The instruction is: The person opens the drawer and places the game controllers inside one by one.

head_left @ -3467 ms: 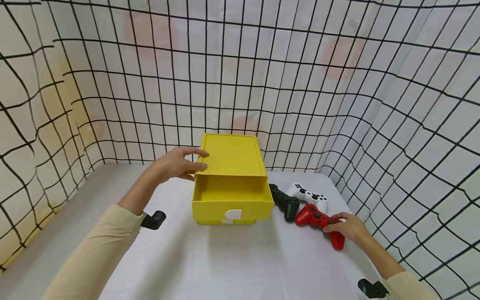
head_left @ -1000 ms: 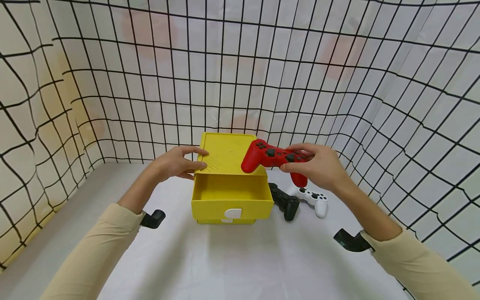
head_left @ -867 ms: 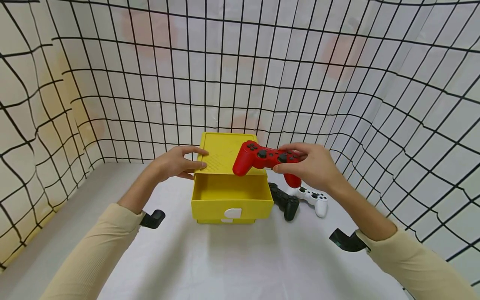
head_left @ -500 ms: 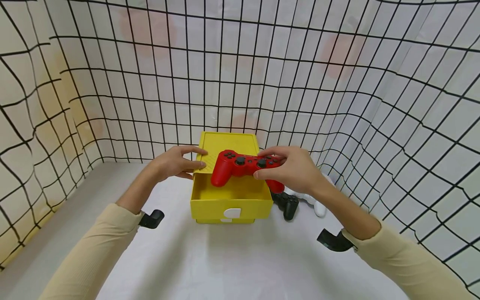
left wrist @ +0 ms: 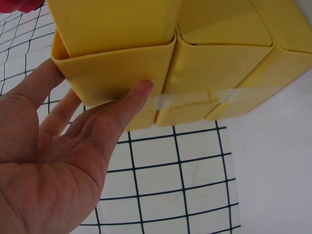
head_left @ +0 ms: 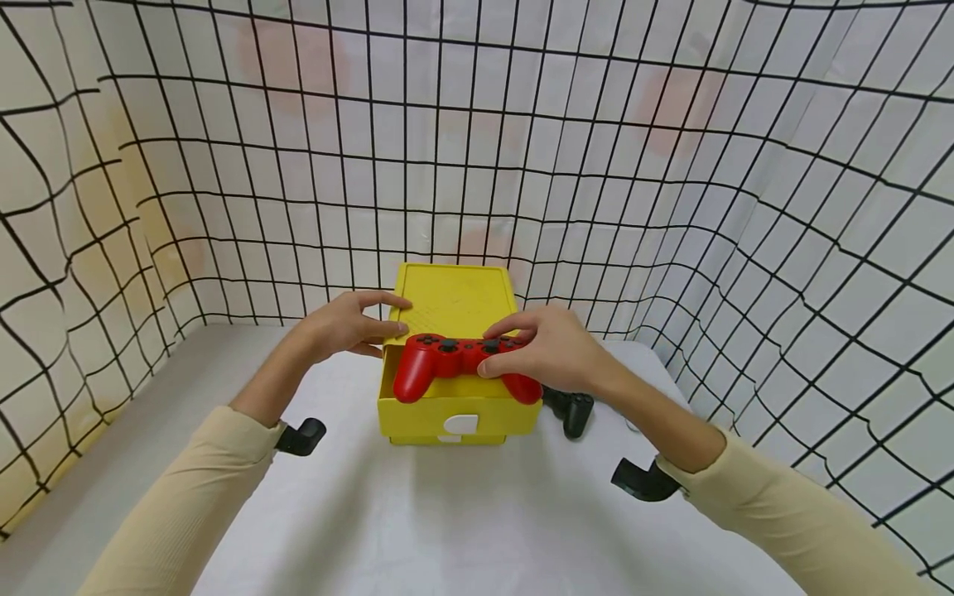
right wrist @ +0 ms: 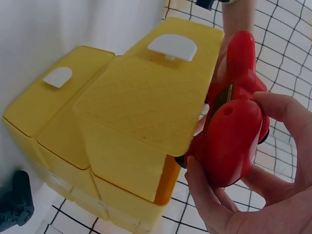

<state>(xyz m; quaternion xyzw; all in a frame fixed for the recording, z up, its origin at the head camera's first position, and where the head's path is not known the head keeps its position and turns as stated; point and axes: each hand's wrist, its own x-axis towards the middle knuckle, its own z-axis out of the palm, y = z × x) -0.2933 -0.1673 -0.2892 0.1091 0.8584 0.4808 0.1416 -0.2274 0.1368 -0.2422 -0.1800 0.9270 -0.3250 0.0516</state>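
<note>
In the head view, my right hand [head_left: 555, 352] grips a red game controller [head_left: 417, 371] by its right side. The controller is over the pulled-out top drawer [head_left: 413, 418] of a small yellow drawer cabinet [head_left: 455, 294]. In the right wrist view, thumb and fingers pinch the red controller [right wrist: 234, 141] just beside the drawer front [right wrist: 151, 92]. My left hand [head_left: 339, 327] rests on the cabinet's left edge; in the left wrist view, its extended fingers touch the cabinet's side [left wrist: 117, 73]. The drawer's inside is partly hidden behind the controller.
A black game controller [head_left: 572, 411] lies on the white table [head_left: 477, 530], right of the cabinet. Behind the right forearm, a white controller is almost wholly hidden. Black grid netting [head_left: 477, 157] stands around the back and sides. Lower drawers with white handles are closed.
My right hand has lifted the red controller off the table at the right, carried it left, and lowered it over the drawer. The left hand has stayed on the cabinet.
</note>
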